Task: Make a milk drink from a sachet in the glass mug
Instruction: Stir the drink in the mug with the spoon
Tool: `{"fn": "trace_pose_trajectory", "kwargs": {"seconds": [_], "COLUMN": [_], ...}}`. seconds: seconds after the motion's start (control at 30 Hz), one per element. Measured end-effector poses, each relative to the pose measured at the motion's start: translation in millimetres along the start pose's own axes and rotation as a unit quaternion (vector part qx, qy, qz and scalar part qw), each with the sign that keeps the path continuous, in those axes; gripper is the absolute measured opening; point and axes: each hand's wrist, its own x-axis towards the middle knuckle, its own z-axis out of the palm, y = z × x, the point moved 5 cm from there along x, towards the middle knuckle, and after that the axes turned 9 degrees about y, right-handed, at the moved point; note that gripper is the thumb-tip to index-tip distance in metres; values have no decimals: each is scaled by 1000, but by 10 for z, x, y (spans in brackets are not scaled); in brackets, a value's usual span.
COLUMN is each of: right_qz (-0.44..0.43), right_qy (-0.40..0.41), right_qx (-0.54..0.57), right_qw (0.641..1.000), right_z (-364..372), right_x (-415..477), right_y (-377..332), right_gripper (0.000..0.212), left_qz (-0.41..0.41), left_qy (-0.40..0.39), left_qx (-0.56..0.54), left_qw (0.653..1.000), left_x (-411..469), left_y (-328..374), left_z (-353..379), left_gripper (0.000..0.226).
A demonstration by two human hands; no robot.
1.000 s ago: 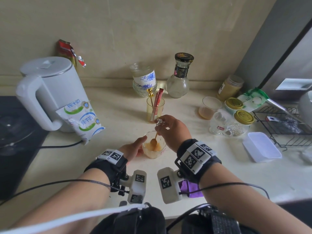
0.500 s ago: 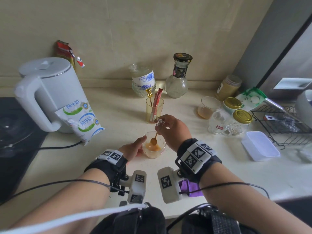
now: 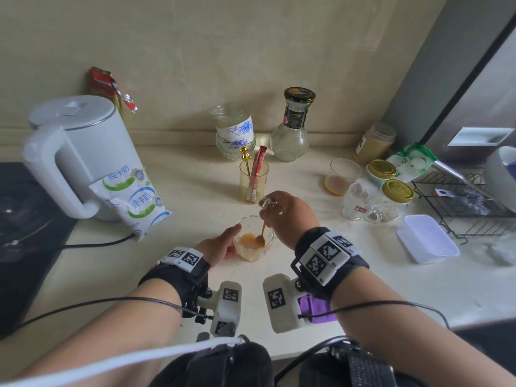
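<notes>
Glass mug [image 3: 251,254] upright on the cream counter [image 3: 195,196], near the front edge, with a shallow pool of orange-brown liquid [image 3: 247,240] inside. Gripped on its left wall by the left hand [image 3: 220,245], thumb up at the rim. Gold spoon [image 3: 262,231] dipped into the liquid, top of its handle pinched by the right hand [image 3: 289,216] above the mug. Just behind, a yellow tumbler [image 3: 252,185] with a red sachet [image 3: 257,166] and a gold stirrer [image 3: 245,160] standing in it. Further left, a milk pouch [image 3: 134,199] leaning against a white kettle [image 3: 81,152]. Off to the right, gold-lidded jars [image 3: 398,191] and a white plastic box [image 3: 427,238].
</notes>
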Motion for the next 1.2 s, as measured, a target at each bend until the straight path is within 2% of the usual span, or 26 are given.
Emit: {"fn": "trace_pose_trajectory", "kwargs": {"seconds": [0.07,0.13,0.2,0.27,0.33,0.43,0.53,0.67,0.77,0.9,1.0,1.2], "right_qz": [4,-10,-27,-31,-27,-33,-47,-49,-67,-60,-66,-13], "right_qy": [-37,-46,-23,0,-6,-28,6,-12,20,2,33,38], "right_qx": [-1,43,69,47,18,41,39,46,43,46,41,76], "right_qw": [999,998,997,998,999,998,998,998,997,997,996,996], "right_z": [34,28,-22,-88,-114,-128,-203,-263,-346,-385,-465,-561], "right_x": [-35,-88,-114,-109,-95,-143,-151,-178,-193,-204,-214,-177], "right_y": [-16,-76,-123,-138,-144,-209,-249,-294,-341,-331,-290,-114], "right_gripper": [16,13,15,18,17,12,16,14,16,13,16,18], "left_qz": [2,6,11,17,21,28,37,46,54,58,61,59], "left_qy": [7,3,7,17,23,39,38,45,51,50,62,57], "left_qx": [3,10,0,-11,-16,-6,-15,-27,-23,-22,-15,31], "left_qw": [1000,1000,1000,1000,999,999,998,998,997,997,996,996], "left_x": [-31,-67,-91,-144,-187,-254,-294,-364,-400,-434,-454,-454], "left_y": [16,33,55,89,122,164,197,258,309,351,380,443], "left_z": [-19,-38,-53,-65,-78,-126,-147,-172,-179,-152,-114,3], "left_gripper": [65,67,68,68,67,67,66,67,67,68,66,67]}}
